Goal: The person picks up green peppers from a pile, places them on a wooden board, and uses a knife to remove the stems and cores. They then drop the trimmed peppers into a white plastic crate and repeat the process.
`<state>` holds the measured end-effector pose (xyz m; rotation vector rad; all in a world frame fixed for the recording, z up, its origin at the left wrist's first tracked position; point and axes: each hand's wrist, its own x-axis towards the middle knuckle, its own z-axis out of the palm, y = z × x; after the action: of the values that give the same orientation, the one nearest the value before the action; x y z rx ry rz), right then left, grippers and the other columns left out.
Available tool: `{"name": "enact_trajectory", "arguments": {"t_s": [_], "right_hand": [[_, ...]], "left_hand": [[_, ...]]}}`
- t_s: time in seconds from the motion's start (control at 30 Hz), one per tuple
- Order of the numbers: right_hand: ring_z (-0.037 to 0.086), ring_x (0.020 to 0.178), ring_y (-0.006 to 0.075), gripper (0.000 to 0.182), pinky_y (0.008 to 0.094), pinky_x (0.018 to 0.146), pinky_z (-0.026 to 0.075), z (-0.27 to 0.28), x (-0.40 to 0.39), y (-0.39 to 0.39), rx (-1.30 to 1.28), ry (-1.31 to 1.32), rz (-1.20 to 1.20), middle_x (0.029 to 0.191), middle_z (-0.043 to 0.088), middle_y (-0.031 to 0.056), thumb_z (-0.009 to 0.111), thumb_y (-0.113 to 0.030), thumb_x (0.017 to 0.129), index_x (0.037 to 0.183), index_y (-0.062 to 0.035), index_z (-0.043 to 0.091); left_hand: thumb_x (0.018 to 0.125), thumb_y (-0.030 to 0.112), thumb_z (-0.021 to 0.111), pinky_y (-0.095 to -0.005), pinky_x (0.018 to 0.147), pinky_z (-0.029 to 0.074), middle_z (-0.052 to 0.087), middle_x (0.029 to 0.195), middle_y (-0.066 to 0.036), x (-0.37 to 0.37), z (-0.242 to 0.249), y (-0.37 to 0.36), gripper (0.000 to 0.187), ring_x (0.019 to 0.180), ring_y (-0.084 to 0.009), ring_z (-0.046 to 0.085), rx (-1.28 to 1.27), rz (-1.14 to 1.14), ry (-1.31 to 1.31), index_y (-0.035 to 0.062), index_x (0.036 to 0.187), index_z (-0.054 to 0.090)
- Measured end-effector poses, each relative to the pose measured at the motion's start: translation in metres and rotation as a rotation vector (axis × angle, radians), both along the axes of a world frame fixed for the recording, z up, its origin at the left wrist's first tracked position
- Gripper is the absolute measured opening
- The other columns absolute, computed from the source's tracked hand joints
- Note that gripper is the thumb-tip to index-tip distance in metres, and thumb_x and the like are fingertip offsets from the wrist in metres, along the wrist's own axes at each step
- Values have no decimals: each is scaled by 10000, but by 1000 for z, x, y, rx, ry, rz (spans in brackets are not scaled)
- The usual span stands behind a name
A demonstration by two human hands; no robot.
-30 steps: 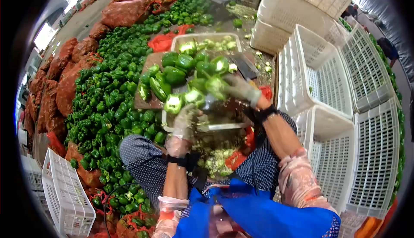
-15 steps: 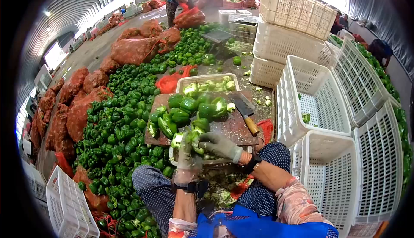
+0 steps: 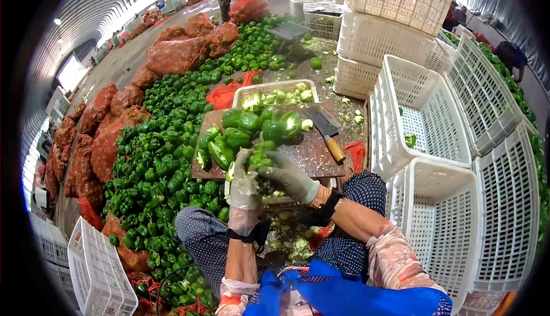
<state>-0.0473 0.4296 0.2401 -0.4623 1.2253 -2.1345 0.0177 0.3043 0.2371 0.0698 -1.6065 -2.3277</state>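
Hands are meeting just in front of the brown wooden cutting board (image 3: 309,158): the left hand (image 3: 245,187), in a clear plastic glove, and the right hand (image 3: 285,177), in a grey knit glove, are both closing around one halved green bell pepper (image 3: 259,161), seemingly steadying it while the fingers are working at its core. One wooden-handled cleaver (image 3: 327,134) is lying idle on the board's right side. Roughly a dozen cut green peppers (image 3: 246,130) are crowding the board. Beyond it, one white tray (image 3: 275,94) is holding pieces.

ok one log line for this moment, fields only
left hand: on green pepper | right hand: on same pepper | cleaver: idle on cutting board | white crate: beside board
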Motion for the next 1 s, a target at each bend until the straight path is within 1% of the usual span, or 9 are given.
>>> {"name": "enact_trajectory", "arguments": {"t_s": [0.17, 0.3, 0.4, 0.53, 0.6, 0.67, 0.7, 0.83, 1.0], "right_hand": [[636, 789, 137, 495, 285, 617, 540, 3, 4, 0, -140, -136, 151, 1074, 611, 75, 616, -224, 925, 1335, -54, 397], [625, 722, 122, 355, 258, 553, 534, 9, 3, 0, -291, -338, 180, 1003, 606, 34, 561, -175, 951, 1273, -76, 450], [601, 699, 89, 324, 235, 550, 523, 19, 2, 7, -227, -292, 192, 977, 598, 18, 570, -108, 916, 1222, -70, 473], [549, 838, 118, 425, 265, 717, 483, 3, 5, -9, 8, -5, 60, 1004, 566, 60, 652, -151, 813, 1184, -36, 476], [508, 923, 127, 422, 279, 816, 446, 33, 12, -1, 254, -24, 134, 1031, 547, 78, 652, -171, 805, 1159, -29, 471], [553, 902, 172, 440, 304, 785, 488, 1, 12, -17, 220, 494, -100, 1063, 561, 97, 657, -160, 822, 1186, -23, 450], [542, 933, 166, 447, 302, 804, 478, 6, 14, -16, 214, 423, -42, 1062, 557, 92, 665, -159, 821, 1189, -29, 447], [504, 1009, 154, 461, 304, 863, 452, 17, 19, -11, 41, 21, 182, 1078, 536, 78, 672, -140, 824, 1207, -44, 433], [506, 1034, 189, 528, 358, 904, 452, 22, 10, -1, 88, 390, 277, 1146, 513, 89, 670, -205, 831, 1256, -37, 407]], "left_hand": [[962, 195, 501, -292, 793, 535, 560, 1225, -52, 0, 8, -14, 507, 983, -191, 610, 493, -227, -131, 148, 1436, 329], [874, -26, 500, -201, 578, 481, 551, 1183, -53, 0, 25, 10, 561, 782, -98, 559, 174, 70, -120, 158, 1391, 384], [834, -71, 509, -206, 673, 510, 505, 1254, -40, 9, 23, -1, 650, 940, -119, 555, 104, -104, -199, 168, 1417, 349], [826, -38, 554, -224, 696, 535, 495, 1261, -54, 13, 13, -3, 708, 956, -140, 576, 52, -88, -138, 198, 1439, 292], [916, 119, 568, -338, 905, 491, 471, 1353, -64, 17, 27, 0, 629, 1136, -209, 530, 148, -90, -252, 190, 1462, 263], [968, 126, 456, -352, 928, 488, 476, 1338, -74, 16, 12, -14, 508, 1155, -220, 524, 27, -158, -125, 166, 1448, 296], [980, 128, 423, -349, 916, 497, 479, 1332, -82, 14, -11, -24, 478, 1149, -224, 530, -249, -121, 40, 155, 1443, 306], [975, 144, 425, -335, 924, 493, 459, 1351, -100, 24, 3, -23, 479, 1167, -226, 521, 203, -169, -105, 135, 1439, 308], [962, 233, 451, -336, 903, 501, 478, 1312, -109, 28, 8, -29, 441, 1148, -250, 536, -147, -161, -140, 96, 1377, 393]]}}
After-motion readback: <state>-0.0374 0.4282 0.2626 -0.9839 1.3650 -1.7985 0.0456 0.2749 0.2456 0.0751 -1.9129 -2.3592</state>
